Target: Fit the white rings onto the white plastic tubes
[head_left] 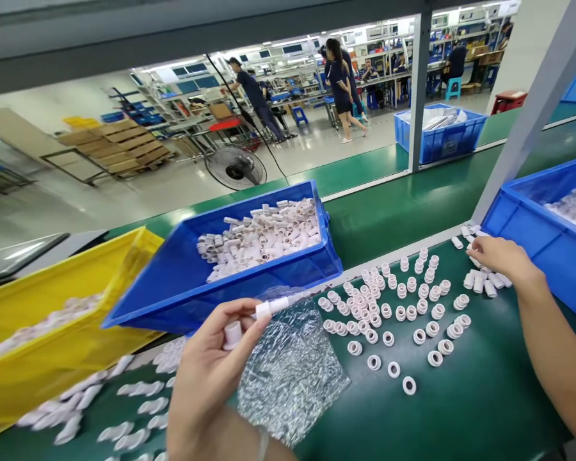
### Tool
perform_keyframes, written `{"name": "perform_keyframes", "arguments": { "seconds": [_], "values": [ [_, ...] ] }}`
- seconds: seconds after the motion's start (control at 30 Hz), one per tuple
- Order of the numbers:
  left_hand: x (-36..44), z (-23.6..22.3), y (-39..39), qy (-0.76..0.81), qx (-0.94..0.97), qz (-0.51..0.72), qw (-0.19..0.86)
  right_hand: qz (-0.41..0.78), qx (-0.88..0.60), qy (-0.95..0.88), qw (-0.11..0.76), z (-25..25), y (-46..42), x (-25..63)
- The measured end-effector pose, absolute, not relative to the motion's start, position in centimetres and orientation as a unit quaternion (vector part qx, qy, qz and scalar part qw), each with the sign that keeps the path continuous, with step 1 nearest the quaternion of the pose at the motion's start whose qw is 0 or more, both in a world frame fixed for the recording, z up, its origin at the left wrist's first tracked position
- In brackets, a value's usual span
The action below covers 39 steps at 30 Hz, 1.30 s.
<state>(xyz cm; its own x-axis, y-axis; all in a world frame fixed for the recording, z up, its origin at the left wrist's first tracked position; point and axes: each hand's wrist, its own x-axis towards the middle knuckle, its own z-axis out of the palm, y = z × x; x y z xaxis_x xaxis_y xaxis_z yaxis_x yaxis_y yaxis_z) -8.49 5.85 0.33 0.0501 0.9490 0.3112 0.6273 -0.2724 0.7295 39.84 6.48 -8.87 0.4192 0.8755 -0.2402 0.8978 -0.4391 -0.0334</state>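
My left hand (211, 378) pinches a white plastic pipe fitting (263, 310) with a narrower stem between thumb and forefinger. Tucked in its curled fingers is a second white fitting (233, 333). Below it lies a crumpled clear plastic bag (292, 378). At the right, my right hand (502, 259) reaches down with bent, closed fingers to a small pile of white cylindrical sleeves (489, 282); what the fingertips grip is hidden. Between the hands, many white ringed fittings (402, 314) stand upright on the green table (461, 410).
A blue bin (249, 288) full of white fittings stands behind my left hand. A yellow bin (52, 358) is at left, with joined white pieces (137, 387) lying before it. Another blue bin (542, 237) borders the right arm. A metal post (417, 96) rises beyond.
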Motion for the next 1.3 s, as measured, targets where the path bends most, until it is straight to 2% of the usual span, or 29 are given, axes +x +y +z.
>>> {"name": "perform_keyframes", "arguments": {
  "seconds": [0.23, 0.4, 0.57, 0.63, 0.7, 0.77, 0.87, 0.97, 1.1, 1.3],
  "values": [
    [-8.3, 0.5, 5.6, 0.563, 0.715, 0.367, 0.193, -0.109, 0.867, 0.482, 0.06, -12.3, 7.7, 39.6],
    [-7.9, 0.6, 5.5, 0.522, 0.727, 0.4, 0.198, -0.125, 0.851, 0.51, -0.01, -12.5, 6.9, 39.3],
    [-5.6, 0.3, 4.7, 0.478, 0.735, 0.415, 0.243, -0.148, 0.784, 0.579, -0.169, -8.8, 7.0, 37.3],
    [-4.2, 0.0, 4.4, 0.454, 0.739, 0.416, 0.273, -0.211, 0.714, 0.607, -0.279, -6.2, 6.7, 34.9],
    [-2.7, -0.4, 4.0, 0.43, 0.745, 0.415, 0.298, -0.333, 0.597, 0.595, -0.423, -3.6, 5.7, 31.6],
    [-1.6, -0.7, 3.7, 0.413, 0.747, 0.416, 0.314, -0.423, 0.514, 0.583, -0.467, -1.7, 4.5, 28.3],
    [-0.5, -0.9, 3.2, 0.406, 0.736, 0.425, 0.336, -0.529, 0.428, 0.585, -0.441, -0.6, 3.1, 24.6],
    [0.1, -1.1, 3.1, 0.408, 0.722, 0.429, 0.358, -0.577, 0.397, 0.574, -0.424, -1.2, 2.8, 23.1],
    [0.6, -1.6, 3.3, 0.422, 0.717, 0.424, 0.358, -0.589, 0.4, 0.559, -0.425, -1.9, 2.9, 23.2],
    [1.5, -2.3, 3.0, 0.454, 0.729, 0.416, 0.299, -0.525, 0.457, 0.583, -0.418, -2.2, 2.1, 22.7]
  ]
}}
